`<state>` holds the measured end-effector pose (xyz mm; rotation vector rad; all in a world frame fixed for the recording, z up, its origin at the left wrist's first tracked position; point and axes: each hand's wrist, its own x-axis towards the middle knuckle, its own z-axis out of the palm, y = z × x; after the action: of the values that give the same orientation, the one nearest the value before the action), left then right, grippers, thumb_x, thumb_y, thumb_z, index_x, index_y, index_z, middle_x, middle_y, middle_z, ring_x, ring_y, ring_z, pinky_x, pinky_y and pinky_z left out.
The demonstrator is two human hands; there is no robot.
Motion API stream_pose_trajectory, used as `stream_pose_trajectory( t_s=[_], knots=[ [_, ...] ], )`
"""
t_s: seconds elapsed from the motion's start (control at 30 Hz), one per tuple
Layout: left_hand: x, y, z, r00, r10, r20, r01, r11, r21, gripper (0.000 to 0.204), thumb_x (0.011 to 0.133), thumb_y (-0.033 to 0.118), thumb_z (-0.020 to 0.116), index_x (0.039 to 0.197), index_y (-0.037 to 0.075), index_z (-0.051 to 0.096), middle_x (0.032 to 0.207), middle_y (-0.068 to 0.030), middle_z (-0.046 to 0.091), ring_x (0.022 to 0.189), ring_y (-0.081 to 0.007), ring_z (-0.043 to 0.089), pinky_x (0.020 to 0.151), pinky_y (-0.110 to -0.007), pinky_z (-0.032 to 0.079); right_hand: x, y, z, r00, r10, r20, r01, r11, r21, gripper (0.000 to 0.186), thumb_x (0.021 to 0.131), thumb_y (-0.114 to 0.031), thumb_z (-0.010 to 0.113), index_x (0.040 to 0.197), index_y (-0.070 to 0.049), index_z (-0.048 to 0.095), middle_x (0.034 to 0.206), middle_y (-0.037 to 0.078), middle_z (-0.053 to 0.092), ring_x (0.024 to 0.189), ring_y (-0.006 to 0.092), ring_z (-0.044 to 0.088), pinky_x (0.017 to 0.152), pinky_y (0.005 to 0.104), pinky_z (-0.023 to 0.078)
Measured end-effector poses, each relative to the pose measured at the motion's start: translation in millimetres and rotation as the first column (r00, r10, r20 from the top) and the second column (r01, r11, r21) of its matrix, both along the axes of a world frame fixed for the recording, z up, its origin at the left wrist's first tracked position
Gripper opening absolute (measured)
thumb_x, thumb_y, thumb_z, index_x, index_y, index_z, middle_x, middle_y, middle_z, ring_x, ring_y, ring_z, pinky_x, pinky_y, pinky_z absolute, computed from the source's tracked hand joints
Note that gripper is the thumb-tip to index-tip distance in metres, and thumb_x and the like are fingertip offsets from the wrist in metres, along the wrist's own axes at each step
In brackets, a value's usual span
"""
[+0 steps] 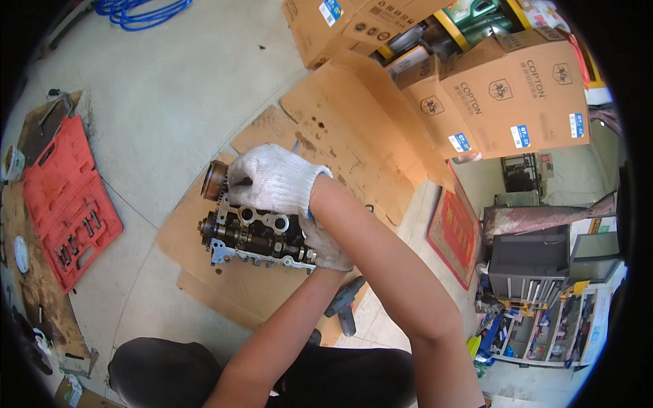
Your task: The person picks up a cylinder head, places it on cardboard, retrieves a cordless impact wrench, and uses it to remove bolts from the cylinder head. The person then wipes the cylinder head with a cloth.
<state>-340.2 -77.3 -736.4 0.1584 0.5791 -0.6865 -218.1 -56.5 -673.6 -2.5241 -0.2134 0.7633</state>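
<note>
A cylinder head with exposed camshafts and gears lies on flattened cardboard in front of me. My right hand, in a white knit glove, is over its far side with the fingers curled closed. A thin grey metal tip shows just beyond the knuckles; whatever the fingers grip is hidden. Left of that hand is a round brownish camshaft gear. My left hand, also gloved, rests against the right end of the cylinder head. My right forearm crosses above it, and its fingers are hidden.
A dark cordless power tool lies near my knees. To the left are a red tool case with sockets and a stained board. Cardboard boxes stand far right, beyond the cardboard sheet. A grey cabinet stands at right.
</note>
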Motion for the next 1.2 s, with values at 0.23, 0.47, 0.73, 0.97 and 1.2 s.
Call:
stream_pose_trajectory(
  t_s=[0.23,0.47,0.73,0.97,1.2],
  knots=[
    [-3,-3,34,0.987,-0.02,0.158,0.004,0.995,0.098,0.034,0.105,0.049,0.055,0.115,0.017,0.058,0.092,0.0007,0.061,0.079,-0.012,0.061,0.073,-0.035,0.053,-14,-2,12,0.977,-0.102,0.185,0.132,0.979,-0.158,0.034,0.087,-0.031,0.069,0.103,-0.003,0.078,0.103,0.023,0.075,0.101,0.0385,0.072,0.093,0.0426,0.057],
    [40,32,-14,0.93,-0.186,0.316,0.083,0.946,0.314,0.029,0.103,0.044,0.057,0.11,0.016,0.06,0.088,0.0005,0.062,0.074,-0.011,0.058,0.069,-0.031,0.048,-23,49,19,0.894,-0.302,0.332,0.389,0.889,-0.241,0.037,0.089,-0.027,0.066,0.111,0.001,0.074,0.109,0.029,0.072,0.104,0.0434,0.071,0.093,0.0467,0.057],
    [22,155,-7,0.603,-0.545,0.583,0.486,0.83,0.272,0.025,0.092,0.017,0.068,0.107,-0.003,0.068,0.091,-0.0118,0.072,0.065,-0.0134,0.064,0.054,-0.027,0.051,-55,5,-8,0.7,-0.626,0.342,0.66,0.751,0.025,0.035,0.08,-0.021,0.068,0.104,0.004,0.076,0.112,0.032,0.071,0.111,0.0405,0.07,0.098,0.0436,0.055],
    [4,37,14,0.835,-0.194,0.514,-0.215,0.746,0.63,0.035,0.1,0.038,0.067,0.115,0.007,0.067,0.098,-0.0063,0.074,0.086,-0.0202,0.071,0.075,-0.035,0.054,-47,76,-13,0.991,-0.076,0.109,0.124,0.822,-0.556,0.036,0.086,-0.008,0.062,0.121,-0.004,0.069,0.121,0.024,0.071,0.111,0.0378,0.07,0.097,0.0463,0.056],
    [-10,26,4,0.173,-0.768,0.617,0.156,0.64,0.753,0.053,0.092,0.054,0.065,0.108,0.003,0.067,0.091,-0.0097,0.069,0.081,-0.0192,0.067,0.077,-0.032,0.055,-75,-57,49,0.899,-0.197,0.39,0.341,0.875,-0.344,0.031,0.083,-0.015,0.063,0.107,-0.002,0.077,0.106,0.026,0.074,0.103,0.0403,0.071,0.095,0.0448,0.056]
  ],
)
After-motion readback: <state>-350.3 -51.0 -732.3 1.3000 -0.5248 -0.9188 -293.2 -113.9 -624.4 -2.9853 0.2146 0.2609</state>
